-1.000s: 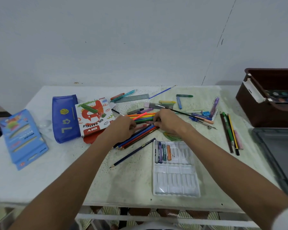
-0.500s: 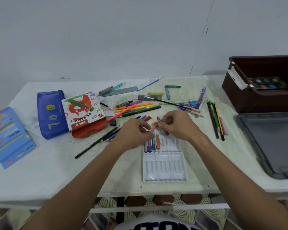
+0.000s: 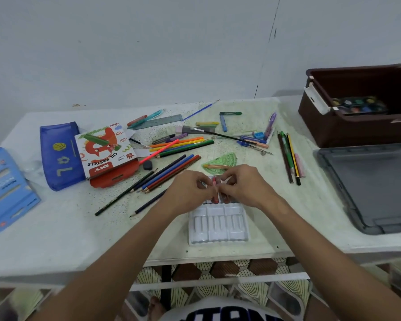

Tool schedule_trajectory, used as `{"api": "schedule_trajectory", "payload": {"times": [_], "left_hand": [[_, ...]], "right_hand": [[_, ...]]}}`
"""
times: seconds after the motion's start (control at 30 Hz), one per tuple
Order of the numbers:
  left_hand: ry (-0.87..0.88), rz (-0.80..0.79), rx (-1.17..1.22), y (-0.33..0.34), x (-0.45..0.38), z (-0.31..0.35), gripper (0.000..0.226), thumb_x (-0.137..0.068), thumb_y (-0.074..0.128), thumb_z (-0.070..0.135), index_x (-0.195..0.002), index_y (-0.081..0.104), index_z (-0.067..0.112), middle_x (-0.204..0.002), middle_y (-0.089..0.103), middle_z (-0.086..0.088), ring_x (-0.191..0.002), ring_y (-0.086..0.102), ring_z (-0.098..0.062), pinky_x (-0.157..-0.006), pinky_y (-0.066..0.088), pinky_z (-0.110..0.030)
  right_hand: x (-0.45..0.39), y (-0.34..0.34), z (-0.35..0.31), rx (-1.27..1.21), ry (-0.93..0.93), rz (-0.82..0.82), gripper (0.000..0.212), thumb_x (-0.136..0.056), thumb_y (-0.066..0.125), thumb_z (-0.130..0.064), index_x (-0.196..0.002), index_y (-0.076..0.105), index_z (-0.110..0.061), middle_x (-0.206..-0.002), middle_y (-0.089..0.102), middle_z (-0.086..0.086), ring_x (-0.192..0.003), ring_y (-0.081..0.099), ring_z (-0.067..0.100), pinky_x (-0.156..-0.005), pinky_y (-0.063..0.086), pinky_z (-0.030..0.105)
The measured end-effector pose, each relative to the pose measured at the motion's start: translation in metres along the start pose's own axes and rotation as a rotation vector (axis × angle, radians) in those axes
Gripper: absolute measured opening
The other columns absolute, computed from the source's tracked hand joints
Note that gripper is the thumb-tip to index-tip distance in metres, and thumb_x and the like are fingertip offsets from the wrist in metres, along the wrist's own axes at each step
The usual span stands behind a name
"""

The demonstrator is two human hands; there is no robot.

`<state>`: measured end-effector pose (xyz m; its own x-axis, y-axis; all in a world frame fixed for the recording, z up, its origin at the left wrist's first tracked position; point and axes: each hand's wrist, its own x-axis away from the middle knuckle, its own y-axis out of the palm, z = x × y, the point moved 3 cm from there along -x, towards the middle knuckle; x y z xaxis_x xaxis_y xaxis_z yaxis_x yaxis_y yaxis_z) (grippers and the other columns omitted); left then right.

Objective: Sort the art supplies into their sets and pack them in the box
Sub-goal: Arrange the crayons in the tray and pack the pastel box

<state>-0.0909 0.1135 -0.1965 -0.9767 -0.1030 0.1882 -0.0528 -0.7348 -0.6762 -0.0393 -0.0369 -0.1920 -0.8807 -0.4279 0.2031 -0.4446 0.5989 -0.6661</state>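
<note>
The table (image 3: 83, 230) fills the middle of the frame, its front edge running along the lower third, and the brown box (image 3: 357, 128) sits at the upper right with a paint palette (image 3: 359, 105) already inside and its grey lid (image 3: 375, 188) lying flat just below it. Loose coloured pencils (image 3: 169, 167) fan out left of centre, their long axes slanting from lower left to upper right, and the oil pastels box (image 3: 104, 149) lies further left against a blue pencil case (image 3: 56, 156). At centre, the white plastic tray (image 3: 218, 224) lies with its slots running toward and away from the person; its near rows look bare, so there is room to fill. Both hands meet over the tray's far end: the left hand (image 3: 188, 193) and the right hand (image 3: 245, 186) each pinch at a small reddish pastel (image 3: 214, 189), which stands nearly in line with the slots, directly under the fingertips. My guess is it only needs lowering straight down into a slot. Neither hand is clearly nearer; the right hand has the shorter path to the box afterwards, across bare tabletop past the pencils at right (image 3: 289, 156).
</note>
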Motion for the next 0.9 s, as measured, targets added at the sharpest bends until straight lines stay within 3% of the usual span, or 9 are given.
{"api": "schedule_trajectory", "payload": {"times": [0.13, 0.3, 0.43, 0.53, 0.67, 0.9], "left_hand": [[0.022, 0.028, -0.123, -0.014, 0.002, -0.009, 0.022, -0.087, 0.067, 0.028, -0.108, 0.070, 0.021, -0.081, 0.064, 0.010, -0.066, 0.055, 0.000, -0.054, 0.039, -0.011], [0.044, 0.007, -0.238, -0.027, 0.004, -0.024, 0.033, -0.089, 0.065, 0.032, -0.121, 0.063, 0.025, -0.093, 0.056, 0.008, -0.069, 0.046, -0.003, -0.059, 0.033, -0.017], [0.059, -0.011, -0.245, -0.027, 0.004, -0.027, 0.045, -0.088, 0.066, 0.034, -0.131, 0.056, 0.024, -0.098, 0.056, 0.007, -0.076, 0.049, -0.007, -0.072, 0.037, -0.023], [0.038, -0.072, -0.294, -0.027, 0.001, -0.026, 0.050, -0.088, 0.066, 0.037, -0.135, 0.054, 0.025, -0.100, 0.056, 0.002, -0.084, 0.052, -0.013, -0.073, 0.037, -0.024], [-0.002, -0.131, -0.296, -0.026, -0.003, -0.027, 0.051, -0.088, 0.066, 0.039, -0.136, 0.054, 0.027, -0.098, 0.062, -0.008, -0.080, 0.053, -0.013, -0.065, 0.036, -0.026], [0.025, -0.117, -0.327, -0.025, -0.006, -0.027, 0.056, -0.087, 0.067, 0.040, -0.138, 0.051, 0.025, -0.098, 0.057, 0.000, -0.081, 0.050, -0.011, -0.069, 0.037, -0.025]], "right_hand": [[0.004, -0.006, 0.002, 0.070, -0.052, -0.008, 0.027, -0.086, 0.069, -0.024, -0.112, 0.070, -0.016, -0.082, 0.069, 0.001, -0.069, 0.063, 0.010, -0.062, 0.050, 0.021], [0.008, -0.007, 0.005, 0.081, -0.116, -0.164, 0.038, -0.084, 0.073, -0.023, -0.122, 0.066, -0.025, -0.085, 0.067, 0.001, -0.074, 0.064, 0.012, -0.066, 0.046, 0.020], [0.007, -0.003, 0.007, 0.104, -0.151, -0.128, 0.042, -0.084, 0.073, -0.023, -0.125, 0.064, -0.025, -0.085, 0.065, 0.006, -0.070, 0.060, 0.013, -0.062, 0.044, 0.018], [0.008, 0.002, 0.009, 0.141, -0.160, -0.081, 0.045, -0.084, 0.073, -0.026, -0.128, 0.061, -0.023, -0.083, 0.061, 0.003, -0.065, 0.053, 0.007, -0.057, 0.040, 0.012], [0.010, 0.002, 0.006, 0.124, -0.215, -0.078, 0.031, -0.089, 0.066, -0.032, -0.119, 0.067, -0.023, -0.080, 0.063, 0.003, -0.066, 0.054, 0.009, -0.059, 0.041, 0.016], [0.007, 0.004, 0.005, 0.149, -0.243, 0.003, 0.030, -0.081, 0.076, -0.029, -0.109, 0.072, -0.023, -0.079, 0.057, 0.006, -0.070, 0.055, 0.020, -0.067, 0.047, 0.034]]}}
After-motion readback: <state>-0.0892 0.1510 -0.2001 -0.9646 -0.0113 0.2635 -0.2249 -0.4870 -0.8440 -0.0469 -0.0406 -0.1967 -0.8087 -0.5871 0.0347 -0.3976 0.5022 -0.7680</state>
